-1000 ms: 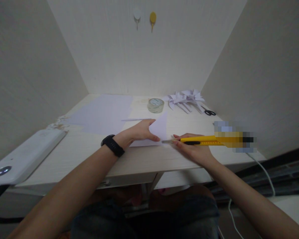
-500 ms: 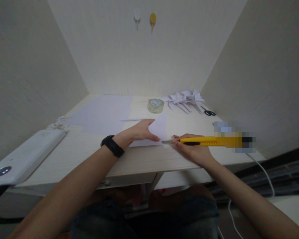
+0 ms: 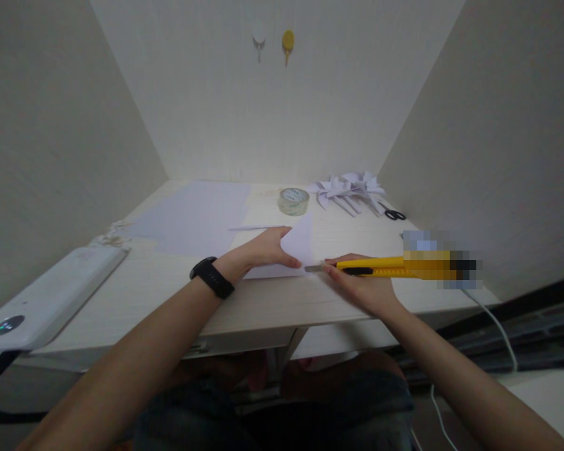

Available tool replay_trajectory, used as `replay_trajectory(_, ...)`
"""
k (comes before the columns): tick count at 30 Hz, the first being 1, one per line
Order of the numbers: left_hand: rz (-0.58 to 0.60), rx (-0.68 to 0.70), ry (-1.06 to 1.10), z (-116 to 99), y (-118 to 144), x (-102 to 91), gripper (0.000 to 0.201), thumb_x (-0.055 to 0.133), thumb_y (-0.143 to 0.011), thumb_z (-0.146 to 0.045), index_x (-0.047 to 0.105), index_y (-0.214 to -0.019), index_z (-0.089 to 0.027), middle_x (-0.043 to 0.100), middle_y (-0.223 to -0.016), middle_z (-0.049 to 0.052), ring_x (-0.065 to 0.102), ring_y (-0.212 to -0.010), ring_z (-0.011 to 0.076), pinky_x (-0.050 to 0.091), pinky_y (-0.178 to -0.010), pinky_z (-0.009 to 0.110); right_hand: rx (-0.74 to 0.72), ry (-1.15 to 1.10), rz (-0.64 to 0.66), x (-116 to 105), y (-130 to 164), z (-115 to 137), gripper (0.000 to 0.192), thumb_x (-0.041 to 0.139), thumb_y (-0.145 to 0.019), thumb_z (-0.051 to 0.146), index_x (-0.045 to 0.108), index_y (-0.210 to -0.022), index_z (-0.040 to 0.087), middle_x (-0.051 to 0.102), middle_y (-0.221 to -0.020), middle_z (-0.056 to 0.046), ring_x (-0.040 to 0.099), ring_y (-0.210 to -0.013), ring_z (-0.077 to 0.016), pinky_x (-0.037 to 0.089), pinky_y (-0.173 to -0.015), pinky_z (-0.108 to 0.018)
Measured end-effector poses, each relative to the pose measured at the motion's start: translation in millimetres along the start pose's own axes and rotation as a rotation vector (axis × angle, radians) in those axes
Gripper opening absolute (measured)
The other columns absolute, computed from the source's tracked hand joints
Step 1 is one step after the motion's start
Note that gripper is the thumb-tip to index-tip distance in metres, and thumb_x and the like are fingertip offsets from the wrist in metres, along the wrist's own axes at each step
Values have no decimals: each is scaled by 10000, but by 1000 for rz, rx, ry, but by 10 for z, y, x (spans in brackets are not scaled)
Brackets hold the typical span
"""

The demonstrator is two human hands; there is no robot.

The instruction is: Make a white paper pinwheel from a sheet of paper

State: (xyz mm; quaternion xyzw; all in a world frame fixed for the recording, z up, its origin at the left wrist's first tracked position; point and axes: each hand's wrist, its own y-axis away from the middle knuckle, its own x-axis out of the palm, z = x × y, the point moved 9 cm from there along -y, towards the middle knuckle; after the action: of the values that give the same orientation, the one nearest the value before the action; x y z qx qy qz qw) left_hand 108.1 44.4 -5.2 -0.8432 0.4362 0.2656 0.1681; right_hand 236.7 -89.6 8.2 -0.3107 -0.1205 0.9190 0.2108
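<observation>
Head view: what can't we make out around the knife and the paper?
- Yellow utility knife: its rear end is pixelated; the right hand covers part of the grip.
- Blade tip: too small to tell whether it touches the folded paper.
- Folded paper: near left part is hidden under the left hand.
- Scissors: blades hidden by the paper pinwheels.
- White device: cut off by the left edge.

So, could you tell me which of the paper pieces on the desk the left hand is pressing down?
The small folded sheet at the front, beside the yellow knife; the left hand rests on it.
</observation>
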Motion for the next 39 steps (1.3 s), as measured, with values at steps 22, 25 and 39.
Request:
replay_trajectory(22, 61, 22, 16, -55, 45, 19, 560, 825, -563, -307, 662, -1074, -148, 712, -1098, 79, 639, -974, 266, 473, -858, 356, -57, -60, -56, -179, 9, 94, 228, 748, -741, 475, 755, -734, 247, 767, -803, -38, 713, -782, -247, 578, -766, -379)
replay_trajectory(25, 55, 46, -33, -69, 44, 25, 548, 818, -566, -308, 663, -1069, -152, 710, -1102, 81, 638, -975, 272, 469, -850, 349, -9, -195, -199, -224, 23, -51, 252, 776, -722, 477, 740, -750, 229, 755, -789, -42, 697, -775, -243, 565, -766, -385)
replay_trajectory(39, -26, 37, -236, -84, 109, -59, 317, 702, -721, -450, 713, -871, -171, 711, -835, 42, 604, -728, 197, 405, -653, 292, 44, -106, -166, -32, 25, -47, 265, 707, -764, 483, 722, -754, 218, 751, -797, -55, 693, -807, -253, 550, -808, -418)
